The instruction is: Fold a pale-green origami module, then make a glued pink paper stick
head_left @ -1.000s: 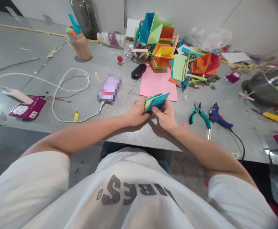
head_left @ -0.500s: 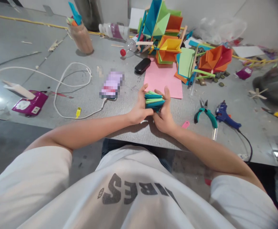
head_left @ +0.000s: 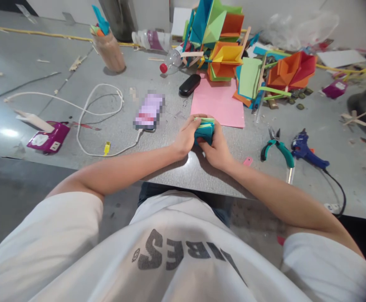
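Observation:
A compact stack of folded blue and green paper (head_left: pixel 205 131) is held between my two hands, just in front of a pink sheet (head_left: pixel 217 102). My left hand (head_left: pixel 185 136) wraps its left side, with fingers over the far edge. On the right side, my right hand (head_left: pixel 217 147) grips it, the thumb against the near blue face. Beyond the pink sheet stand folded paper shapes in blue, green, yellow and orange (head_left: pixel 222 42). Another orange and red folded shape (head_left: pixel 291 73) sits to their right.
Pliers (head_left: pixel 277 147) and a blue glue gun (head_left: pixel 308 153) lie on the right. A phone (head_left: pixel 149 110) with a white cable, a black case (head_left: pixel 189 85) and a purple power adapter (head_left: pixel 49 136) are on the left. A jar (head_left: pixel 110 52) stands behind.
My hands have closed more tightly around the paper stack, which is now more compact and turned to show its blue face. The view has shifted slightly.

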The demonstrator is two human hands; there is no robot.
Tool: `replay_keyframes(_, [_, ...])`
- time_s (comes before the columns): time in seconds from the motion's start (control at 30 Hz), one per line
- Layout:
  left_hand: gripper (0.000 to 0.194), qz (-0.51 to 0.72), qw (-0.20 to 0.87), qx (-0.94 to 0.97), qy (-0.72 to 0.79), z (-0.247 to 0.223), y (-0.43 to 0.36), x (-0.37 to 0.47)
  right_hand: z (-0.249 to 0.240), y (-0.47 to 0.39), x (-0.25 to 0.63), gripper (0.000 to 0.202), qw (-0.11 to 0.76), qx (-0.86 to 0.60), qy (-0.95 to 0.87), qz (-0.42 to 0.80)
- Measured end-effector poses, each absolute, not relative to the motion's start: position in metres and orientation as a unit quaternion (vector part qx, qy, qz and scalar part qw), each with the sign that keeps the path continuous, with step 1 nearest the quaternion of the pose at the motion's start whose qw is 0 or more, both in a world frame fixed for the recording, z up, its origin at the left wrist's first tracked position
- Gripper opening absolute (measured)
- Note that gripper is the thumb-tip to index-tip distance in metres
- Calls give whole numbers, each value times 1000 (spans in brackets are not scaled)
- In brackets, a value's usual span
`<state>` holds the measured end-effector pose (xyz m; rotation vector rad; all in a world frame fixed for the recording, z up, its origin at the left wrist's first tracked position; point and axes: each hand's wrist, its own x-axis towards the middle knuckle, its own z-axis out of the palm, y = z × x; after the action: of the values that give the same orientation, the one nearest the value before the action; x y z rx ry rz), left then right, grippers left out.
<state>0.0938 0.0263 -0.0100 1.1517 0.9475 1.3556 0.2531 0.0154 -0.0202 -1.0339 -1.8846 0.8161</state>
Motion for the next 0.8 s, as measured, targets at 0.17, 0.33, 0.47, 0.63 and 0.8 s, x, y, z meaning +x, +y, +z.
replay_keyframes(0.17, [30, 583, 567, 454, 365, -18, 26, 95, -16, 13, 251, 51, 379, -426, -758, 318])
replay_keyframes(0.33, [36, 575, 622, 397, 354, -16, 29, 92, -14, 13, 252, 37, 335, -457, -764, 307])
replay_keyframes(0.47, [37, 576, 631, 394, 340, -9, 29, 90, -16, 15, 253, 39, 346, -449, -763, 312])
replay_keyframes(0.63, [29, 583, 625, 397, 335, -5, 27, 89, -21, 15, 254, 50, 354, -451, -755, 317])
replay_keyframes(0.8, [39, 576, 610, 438, 323, -4, 19, 90, -22, 15, 255, 42, 367, -433, -761, 315])
